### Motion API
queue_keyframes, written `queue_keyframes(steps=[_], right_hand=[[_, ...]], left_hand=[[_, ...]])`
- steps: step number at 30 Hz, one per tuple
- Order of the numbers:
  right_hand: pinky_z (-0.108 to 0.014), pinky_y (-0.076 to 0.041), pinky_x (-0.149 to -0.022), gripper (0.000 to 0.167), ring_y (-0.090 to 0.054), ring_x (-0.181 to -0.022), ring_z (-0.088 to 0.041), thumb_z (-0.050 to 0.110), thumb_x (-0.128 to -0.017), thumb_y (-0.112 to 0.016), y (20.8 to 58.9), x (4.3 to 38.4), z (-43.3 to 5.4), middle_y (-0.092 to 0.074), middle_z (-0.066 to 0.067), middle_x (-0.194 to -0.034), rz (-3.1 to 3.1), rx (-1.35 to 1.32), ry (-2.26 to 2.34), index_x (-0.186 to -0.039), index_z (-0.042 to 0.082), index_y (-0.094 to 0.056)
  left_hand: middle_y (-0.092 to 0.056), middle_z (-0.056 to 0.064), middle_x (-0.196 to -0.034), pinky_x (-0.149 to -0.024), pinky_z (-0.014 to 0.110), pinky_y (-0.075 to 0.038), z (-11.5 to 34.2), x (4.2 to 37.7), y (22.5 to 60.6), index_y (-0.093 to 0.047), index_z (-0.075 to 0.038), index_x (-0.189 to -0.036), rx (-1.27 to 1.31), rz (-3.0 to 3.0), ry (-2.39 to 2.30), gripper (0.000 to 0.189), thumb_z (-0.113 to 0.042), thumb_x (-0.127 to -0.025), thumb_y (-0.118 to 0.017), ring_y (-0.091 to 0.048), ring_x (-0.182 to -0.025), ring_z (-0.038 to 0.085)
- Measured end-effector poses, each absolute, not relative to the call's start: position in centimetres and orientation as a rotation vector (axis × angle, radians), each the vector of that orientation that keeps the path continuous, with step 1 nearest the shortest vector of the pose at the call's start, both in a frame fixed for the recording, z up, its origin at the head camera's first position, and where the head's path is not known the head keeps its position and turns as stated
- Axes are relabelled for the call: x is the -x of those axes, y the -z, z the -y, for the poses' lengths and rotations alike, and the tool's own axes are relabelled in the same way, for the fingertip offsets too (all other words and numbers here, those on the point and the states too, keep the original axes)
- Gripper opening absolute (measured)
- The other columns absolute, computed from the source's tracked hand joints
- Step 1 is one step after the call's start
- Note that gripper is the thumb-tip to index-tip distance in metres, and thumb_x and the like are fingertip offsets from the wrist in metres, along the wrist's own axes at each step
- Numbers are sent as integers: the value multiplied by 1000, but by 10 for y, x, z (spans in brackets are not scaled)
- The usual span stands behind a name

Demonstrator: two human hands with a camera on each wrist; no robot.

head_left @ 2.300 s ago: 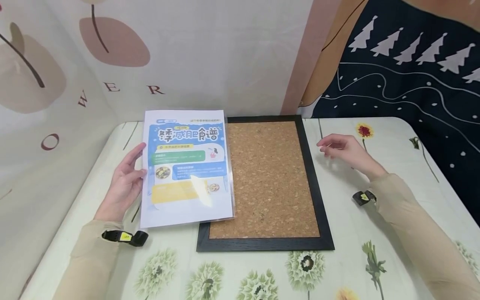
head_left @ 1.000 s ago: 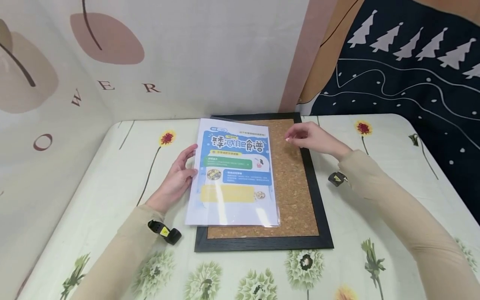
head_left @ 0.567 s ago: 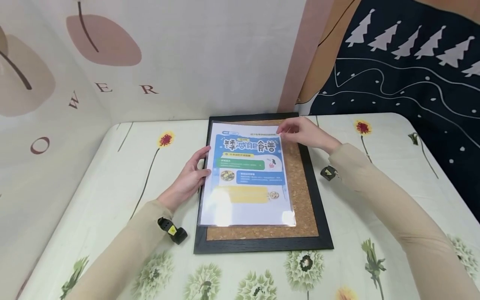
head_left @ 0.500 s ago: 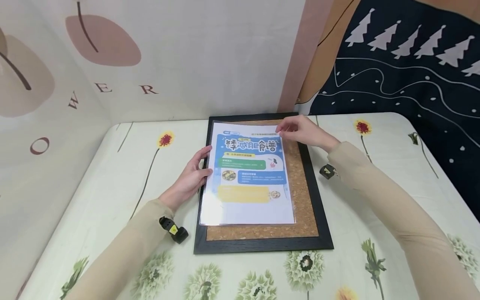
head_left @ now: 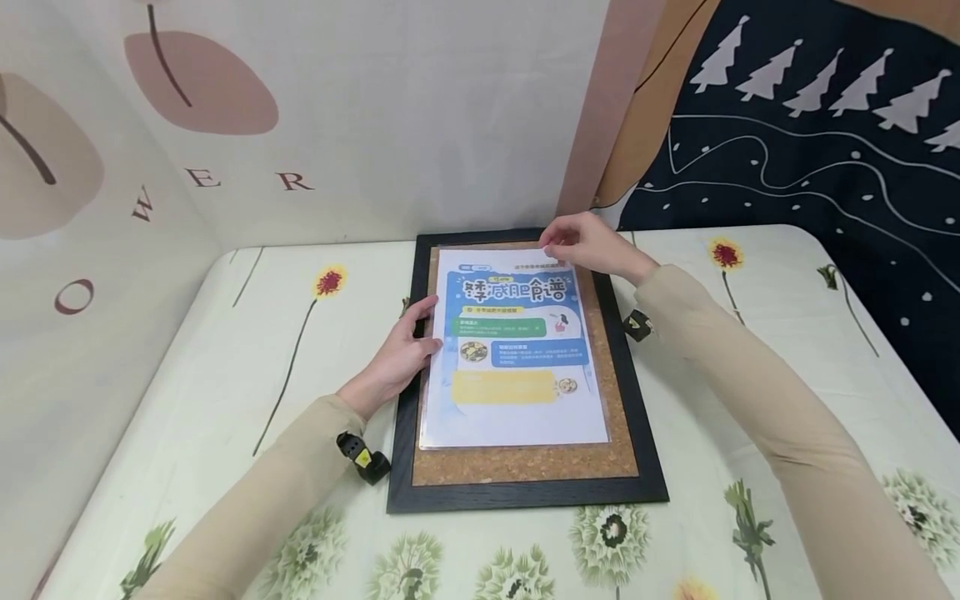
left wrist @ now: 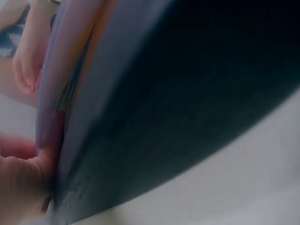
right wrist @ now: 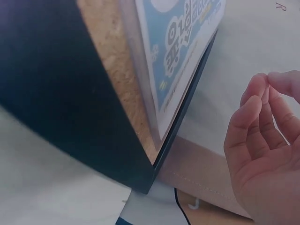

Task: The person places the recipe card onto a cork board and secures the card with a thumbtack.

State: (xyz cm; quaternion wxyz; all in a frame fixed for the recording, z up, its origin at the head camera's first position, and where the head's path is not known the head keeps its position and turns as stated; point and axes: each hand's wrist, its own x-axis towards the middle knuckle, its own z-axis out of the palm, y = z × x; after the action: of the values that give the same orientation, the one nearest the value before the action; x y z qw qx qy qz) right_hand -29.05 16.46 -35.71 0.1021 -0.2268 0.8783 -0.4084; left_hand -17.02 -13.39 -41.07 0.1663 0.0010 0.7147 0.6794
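A laminated printed sheet (head_left: pixel 517 421), with blue, green and yellow panels, is over the cork of a black-framed corkboard (head_left: pixel 525 493). My left hand (head_left: pixel 396 358) pinches the sheet's left edge, thumb in front and fingers partly hidden behind. In the left wrist view, the left thumb and fingers (left wrist: pixel 28 176) straddle that edge beside the dark frame. Above the sheet's top right corner, my right hand (head_left: pixel 588 242) has thumb and forefinger pinched together. A small pink pin (left wrist: pixel 35 86) shows at those fingertips in the left wrist view; fingers mostly hide it in the right wrist view.
The board lies on a table with a flowered cloth (head_left: pixel 300 475), close to the hanging curtain (head_left: pixel 420 125) at the back. A dark curtain with trees (head_left: pixel 810 183) hangs at the right. Black wrist cameras (head_left: pixel 367 458) sit on both sleeves.
The sheet has moved right, from over the board's left side to near the middle of the cork. My left hand moved with it, and the right hand came left toward its top corner.
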Motion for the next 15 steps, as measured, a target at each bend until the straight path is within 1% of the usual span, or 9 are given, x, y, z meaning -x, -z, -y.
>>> queue_keyframes(steps=[3,10,12,15], right_hand=[[-33,-50,-85,23,-56,-91,-26,11,-94,-63,357,294,-161,-63,-11,-107,-2587,673,1194,-114,0,-65],[-31,-50,-84,21,-58,-88,-24,11,-94,-63,361,304,-150,-63,-9,-105,-2573,676,1212,-112,0,-66],[-31,-49,-83,21,-57,-88,-25,10,-95,-62,362,306,-146,-62,-11,-104,-2557,673,1230,-111,-1,-66],[-32,-48,-83,21,-57,-88,-25,10,-95,-62,363,307,-140,-62,-11,-103,-2535,667,1248,-112,-2,-65]], left_hand=[[-14,15,-150,-86,35,-49,132,171,409,-10,-7,-154,3,-2045,-1920,70,15,-93,-35,-48,-119,36],[-19,16,-148,-82,31,-49,127,173,407,-12,-5,-154,12,-2118,-1874,69,14,-93,-38,-51,-114,33],[-19,17,-148,-85,33,-48,129,174,408,-12,-5,-154,14,-2131,-1844,69,12,-94,-40,-50,-115,32],[-23,18,-146,-92,37,-45,133,174,404,-14,-5,-154,12,-2161,-1778,67,5,-96,-45,-49,-117,31]])
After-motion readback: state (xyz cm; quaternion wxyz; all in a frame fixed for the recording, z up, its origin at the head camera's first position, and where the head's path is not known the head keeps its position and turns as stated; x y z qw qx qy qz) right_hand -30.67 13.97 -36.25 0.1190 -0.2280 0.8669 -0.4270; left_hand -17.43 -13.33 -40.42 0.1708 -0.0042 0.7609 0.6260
